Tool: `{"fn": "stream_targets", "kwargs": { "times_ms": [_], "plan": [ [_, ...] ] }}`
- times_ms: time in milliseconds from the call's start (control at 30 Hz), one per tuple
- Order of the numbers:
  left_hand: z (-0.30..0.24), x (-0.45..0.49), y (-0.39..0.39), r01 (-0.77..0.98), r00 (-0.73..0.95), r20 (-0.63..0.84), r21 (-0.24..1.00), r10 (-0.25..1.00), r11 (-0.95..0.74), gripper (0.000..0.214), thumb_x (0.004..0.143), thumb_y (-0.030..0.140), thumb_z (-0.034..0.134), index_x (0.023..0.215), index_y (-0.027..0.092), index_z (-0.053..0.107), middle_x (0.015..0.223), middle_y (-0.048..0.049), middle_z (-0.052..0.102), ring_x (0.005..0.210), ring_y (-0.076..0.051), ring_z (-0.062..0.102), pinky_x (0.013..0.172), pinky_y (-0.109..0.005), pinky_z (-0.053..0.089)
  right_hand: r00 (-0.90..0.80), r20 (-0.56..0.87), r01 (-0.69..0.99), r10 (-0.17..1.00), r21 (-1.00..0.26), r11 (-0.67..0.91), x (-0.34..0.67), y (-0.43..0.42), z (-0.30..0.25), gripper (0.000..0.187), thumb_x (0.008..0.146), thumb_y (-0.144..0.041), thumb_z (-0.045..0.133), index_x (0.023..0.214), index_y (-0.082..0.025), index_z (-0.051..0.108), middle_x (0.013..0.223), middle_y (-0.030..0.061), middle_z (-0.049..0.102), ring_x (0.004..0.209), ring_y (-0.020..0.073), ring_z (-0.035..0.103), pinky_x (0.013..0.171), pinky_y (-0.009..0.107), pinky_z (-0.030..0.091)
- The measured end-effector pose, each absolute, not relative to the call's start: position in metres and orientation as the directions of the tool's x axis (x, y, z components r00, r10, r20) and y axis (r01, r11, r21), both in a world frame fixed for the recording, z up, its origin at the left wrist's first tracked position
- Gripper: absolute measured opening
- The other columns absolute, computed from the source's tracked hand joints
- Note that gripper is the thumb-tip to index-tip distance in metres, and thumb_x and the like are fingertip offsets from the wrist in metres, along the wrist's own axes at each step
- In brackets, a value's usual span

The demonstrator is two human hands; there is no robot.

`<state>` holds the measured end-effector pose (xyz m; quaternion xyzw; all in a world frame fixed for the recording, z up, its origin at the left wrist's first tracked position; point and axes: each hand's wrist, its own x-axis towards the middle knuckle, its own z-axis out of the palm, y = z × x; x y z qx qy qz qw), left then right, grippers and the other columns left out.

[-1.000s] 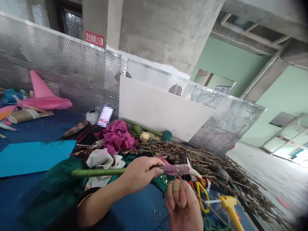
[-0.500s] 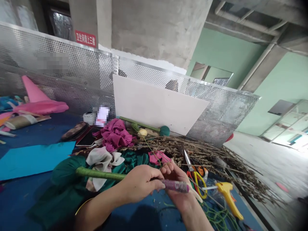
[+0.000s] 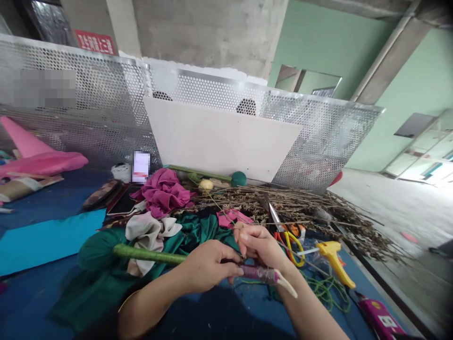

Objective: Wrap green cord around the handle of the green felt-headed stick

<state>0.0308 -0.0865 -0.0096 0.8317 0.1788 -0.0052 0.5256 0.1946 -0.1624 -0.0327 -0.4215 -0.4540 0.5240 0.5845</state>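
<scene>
My left hand (image 3: pixel 212 267) is closed around a long stick wrapped in green (image 3: pixel 148 255). Beyond my fingers its end is wound with purple thread (image 3: pixel 256 273) and finishes in a pale, bare tip (image 3: pixel 287 284). At its other end is a dark green cloth bundle (image 3: pixel 94 250). My right hand (image 3: pixel 264 243) is raised just above the purple part, fingers pinched together. A thin green cord (image 3: pixel 223 213) reaches its fingertips; the exact grip is partly hidden. More green cord (image 3: pixel 329 289) lies tangled beyond my right forearm.
Scissors with yellow handles (image 3: pixel 293 248) and a yellow glue gun (image 3: pixel 334 262) lie right. Dried stems (image 3: pixel 304 203) spread behind the hands. Magenta cloth (image 3: pixel 164 191), a blue sheet (image 3: pixel 53 241) and a lit phone (image 3: pixel 141 166) are left. A white board (image 3: pixel 222 137) leans against perforated metal panels.
My right hand has turned from palm up beneath the stick to a pinch above it. My left hand keeps its hold. The view has shifted, showing a purple box at lower right.
</scene>
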Motion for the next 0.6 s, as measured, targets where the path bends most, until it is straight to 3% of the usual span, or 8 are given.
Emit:
{"fn": "stream_targets", "kwargs": {
  "times_ms": [100,200,267,367,433,533,600],
  "plan": [
    [-0.011,0.034,-0.088,0.266,0.936,-0.103,0.833,0.336,-0.485,0.022,0.079,0.026,0.055,0.066,0.017,0.07,0.055,0.0034,0.055,0.057,-0.011,0.052,0.054,-0.019,0.032,0.038,0.231,0.064,0.972,-0.971,0.229,0.196,-0.181,-0.006,0.032,0.081,-0.033,0.07,0.055,-0.016,0.065,0.073,0.001,0.051,0.065,0.0106,0.047,0.059,0.023,0.037],
    [-0.015,0.037,-0.088,0.258,0.914,0.004,0.767,0.406,-0.588,0.026,0.084,0.031,0.052,0.073,0.02,0.073,0.058,0.0031,0.056,0.06,-0.012,0.051,0.055,-0.02,0.03,-0.018,0.352,0.513,0.936,-0.8,0.311,0.192,-0.201,0.013,0.03,0.091,-0.023,0.057,0.061,-0.017,0.06,0.079,0.0025,0.053,0.077,0.0137,0.053,0.069,0.025,0.04],
    [-0.017,0.037,-0.087,0.262,0.888,0.084,0.715,0.452,-0.648,0.031,0.088,0.034,0.049,0.073,0.02,0.073,0.061,0.0024,0.058,0.061,-0.012,0.051,0.055,-0.021,0.029,-0.035,0.368,0.611,0.929,-0.728,0.312,0.188,-0.208,0.016,0.028,0.094,-0.021,0.051,0.067,-0.018,0.057,0.092,0.0052,0.058,0.084,0.0151,0.056,0.072,0.026,0.041],
    [-0.017,0.035,-0.083,0.267,0.859,0.148,0.688,0.49,-0.675,0.032,0.09,0.033,0.046,0.077,0.021,0.072,0.068,0.0014,0.064,0.066,-0.013,0.056,0.059,-0.021,0.032,-0.059,0.369,0.492,0.928,-0.798,0.348,0.18,-0.207,0.009,0.031,0.098,-0.025,0.044,0.069,-0.018,0.054,0.1,0.0075,0.062,0.093,0.0175,0.057,0.078,0.029,0.043],
    [-0.012,0.032,-0.08,0.269,0.847,0.157,0.697,0.507,-0.665,0.027,0.089,0.029,0.047,0.085,0.022,0.072,0.078,0.001,0.069,0.073,-0.014,0.059,0.064,-0.022,0.036,-0.032,0.417,0.336,0.909,-0.852,0.402,0.175,-0.2,-0.001,0.036,0.099,-0.03,0.041,0.067,-0.019,0.053,0.088,0.0065,0.063,0.088,0.0183,0.057,0.079,0.031,0.043],
    [-0.004,0.028,-0.075,0.28,0.835,0.143,0.72,0.531,-0.635,0.023,0.086,0.025,0.05,0.093,0.023,0.071,0.09,0.0007,0.072,0.083,-0.016,0.063,0.071,-0.022,0.039,0.11,0.533,0.102,0.839,-0.845,0.524,0.165,-0.19,-0.019,0.04,0.099,-0.034,0.04,0.063,-0.019,0.048,0.065,0.002,0.054,0.071,0.0169,0.053,0.07,0.031,0.042],
    [0.001,0.026,-0.073,0.263,0.856,0.115,0.743,0.504,-0.616,0.022,0.083,0.024,0.054,0.097,0.024,0.071,0.093,0.0013,0.073,0.086,-0.017,0.063,0.073,-0.022,0.04,0.195,0.565,0.067,0.802,-0.823,0.564,0.159,-0.188,-0.03,0.04,0.099,-0.033,0.038,0.063,-0.02,0.043,0.061,-0.0005,0.045,0.061,0.0141,0.046,0.059,0.028,0.036]
  ]
}}
